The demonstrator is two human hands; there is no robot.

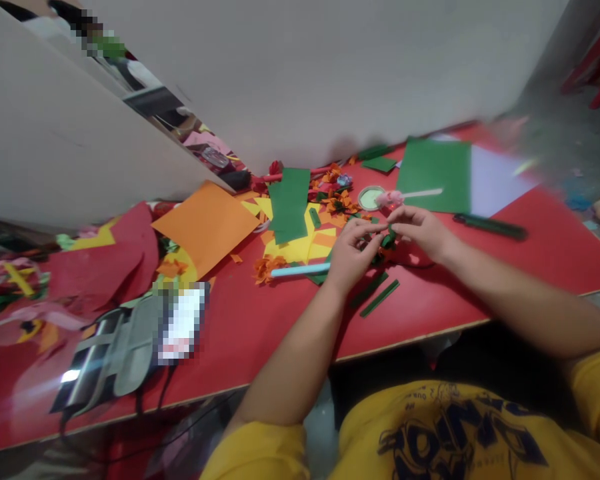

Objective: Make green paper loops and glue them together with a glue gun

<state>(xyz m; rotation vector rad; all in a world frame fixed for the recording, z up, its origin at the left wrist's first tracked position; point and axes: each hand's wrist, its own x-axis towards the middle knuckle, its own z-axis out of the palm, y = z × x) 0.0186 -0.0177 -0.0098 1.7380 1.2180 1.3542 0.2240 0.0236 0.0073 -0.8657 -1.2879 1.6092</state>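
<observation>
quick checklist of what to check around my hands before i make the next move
1. Left hand and right hand both at the small green piece: ok, fingers meet around it.
2. Dark green strip nearby: ok, on the table below the hands.
3. Light blue stick apart from the left hand: cannot tell, its end meets the hand in this view.
4. Orange sheet away from the hands: ok, off to the left.
5. Papers sorted: not ok, yellow paper and other colours overlap.
</observation>
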